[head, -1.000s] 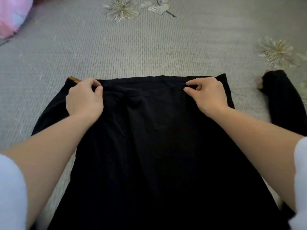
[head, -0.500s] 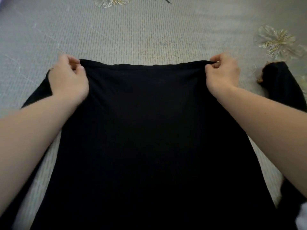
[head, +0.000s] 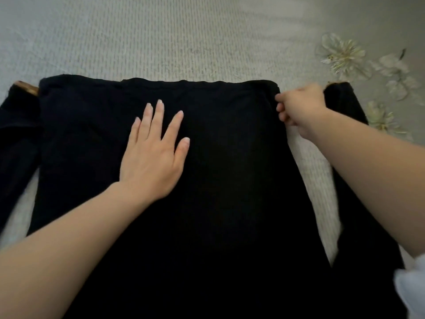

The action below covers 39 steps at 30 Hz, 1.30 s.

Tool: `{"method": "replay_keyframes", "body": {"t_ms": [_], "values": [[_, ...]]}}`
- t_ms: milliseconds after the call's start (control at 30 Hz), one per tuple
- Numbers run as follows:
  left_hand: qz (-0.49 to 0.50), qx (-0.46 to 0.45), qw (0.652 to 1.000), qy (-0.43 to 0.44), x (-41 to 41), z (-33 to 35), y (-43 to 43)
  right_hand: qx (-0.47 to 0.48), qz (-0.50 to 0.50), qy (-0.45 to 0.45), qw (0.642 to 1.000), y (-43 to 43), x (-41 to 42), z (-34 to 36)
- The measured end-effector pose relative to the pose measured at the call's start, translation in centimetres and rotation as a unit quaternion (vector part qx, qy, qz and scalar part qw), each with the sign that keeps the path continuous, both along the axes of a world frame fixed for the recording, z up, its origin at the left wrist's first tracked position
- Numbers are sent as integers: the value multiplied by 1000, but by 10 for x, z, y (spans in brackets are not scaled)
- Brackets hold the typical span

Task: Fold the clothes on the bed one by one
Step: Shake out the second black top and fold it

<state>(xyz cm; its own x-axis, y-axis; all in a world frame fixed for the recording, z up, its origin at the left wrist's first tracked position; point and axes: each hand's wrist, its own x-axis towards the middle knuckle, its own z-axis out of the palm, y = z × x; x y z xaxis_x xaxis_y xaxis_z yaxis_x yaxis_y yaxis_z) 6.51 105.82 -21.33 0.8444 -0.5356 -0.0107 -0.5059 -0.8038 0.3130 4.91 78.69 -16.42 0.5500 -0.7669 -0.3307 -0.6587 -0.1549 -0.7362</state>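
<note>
Grey-beige ribbed bedding (head: 161,42) fills your view, its fine woven lines running away from you toward the top of the frame. Pale embroidered flowers (head: 342,54) with cream petals sit on it at your upper right, a smaller cluster trailing down beside them.

Spread flat on that cover, right in front of you, lies the black garment (head: 230,180). It is matte and soft-looking, dark enough that most of its folds are lost. Its far edge runs nearly straight across, slightly wavy in the middle, and the body widens as it comes toward you. A black sleeve (head: 16,134) lies out to your left, ending in a brown cuff trim (head: 26,87). Another black sleeve (head: 345,104) lies to your right, parted from the body by a narrow wedge of bare bedding.

Your left hand (head: 154,157) lies palm down on the cloth a little left of centre, fingers straight and spread, pressing flat and gripping nothing. Your right hand (head: 301,107) is at the garment's upper right corner, its fingers curled toward the edge of the cloth. It is blurred, so you cannot tell whether it pinches the fabric or only touches it. Both forearms are bare, and a bit of white sleeve (head: 411,293) shows at your lower right.
</note>
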Motion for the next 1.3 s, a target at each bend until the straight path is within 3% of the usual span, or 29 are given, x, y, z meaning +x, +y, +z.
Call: {"method": "replay_keyframes", "body": {"t_ms": [100, 200, 333, 433, 533, 600, 667, 767, 867, 967, 1033, 1067, 1133, 1200, 1300], "values": [[18, -15, 999, -22, -1, -5, 1, 3, -92, -57, 994, -11, 11, 7], [14, -13, 999, -26, 1, -8, 1, 44, -77, -47, 995, -12, 14, 2], [14, 6, 1000, -19, 2, -9, 0, -12, -45, -46, 998, -5, 7, -5], [16, 23, 999, -17, 3, -7, -1, -142, 126, -9, 982, 24, -29, -1], [16, 39, 999, -10, 3, -6, -2, -276, 340, 52, 897, 64, -105, -13], [17, 58, 998, -7, 4, -6, -2, -307, 387, 132, 859, 69, -143, -27], [24, 102, 994, -10, 5, -3, -5, -325, 378, 135, 856, 65, -151, -36], [55, 113, 992, -1, -12, 7, -9, -337, 375, 113, 857, 62, -147, -40], [94, -1, 996, 12, -86, 17, -17, -325, 381, 114, 858, 58, -148, -45], [80, -55, 993, 62, -189, 23, -40, -182, 414, 78, 888, 45, -138, -30], [51, -72, 992, 86, -241, 24, -64, -57, 371, 2, 927, 25, -140, -10], [44, -82, 992, 90, -257, 23, -75, -63, 316, -41, 946, 9, -146, 0], [35, -70, 994, 82, -276, 21, -92, -167, 175, -88, 966, -32, -168, 13], [30, -24, 998, 55, -282, 18, -98, -214, 56, -50, 974, -74, -190, 16], [21, 9, 998, 51, -283, 13, -99, -129, 14, 108, 986, -104, -206, 3]]}}
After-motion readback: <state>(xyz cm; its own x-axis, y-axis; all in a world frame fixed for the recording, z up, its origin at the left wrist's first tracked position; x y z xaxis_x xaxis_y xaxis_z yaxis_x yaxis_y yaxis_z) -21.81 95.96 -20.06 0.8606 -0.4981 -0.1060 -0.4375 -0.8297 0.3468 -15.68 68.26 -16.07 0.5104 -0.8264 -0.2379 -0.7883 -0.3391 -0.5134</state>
